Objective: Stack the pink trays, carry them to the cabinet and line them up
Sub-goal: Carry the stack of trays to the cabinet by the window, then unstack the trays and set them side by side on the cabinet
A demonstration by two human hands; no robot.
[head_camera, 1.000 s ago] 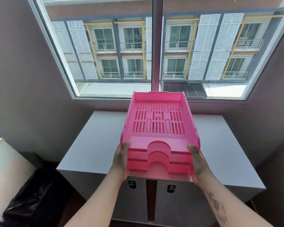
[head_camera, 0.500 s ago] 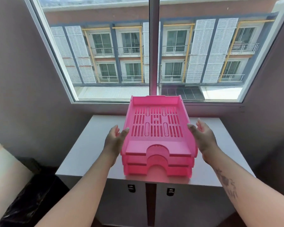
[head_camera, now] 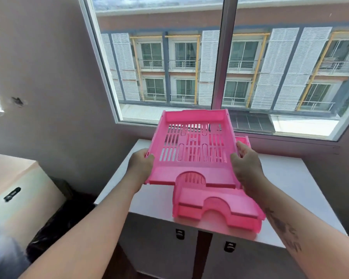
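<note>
Pink slotted plastic tray [head_camera: 191, 150]: light, stiff; we clamp left hand [head_camera: 139, 167] and right hand [head_camera: 245, 166] grip on its side walls.

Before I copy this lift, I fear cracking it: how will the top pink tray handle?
Top pink tray looks stiff: held only at its side walls by left hand and right hand, without visible sagging. Slotted plastic suggests lightness. Thin edges might crack if squeezed.

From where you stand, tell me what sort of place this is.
Likely an upper-floor office or storeroom: a white cabinet under a big window facing a shuttered building, with pink trays and one top tray lifted in both hands.
</note>
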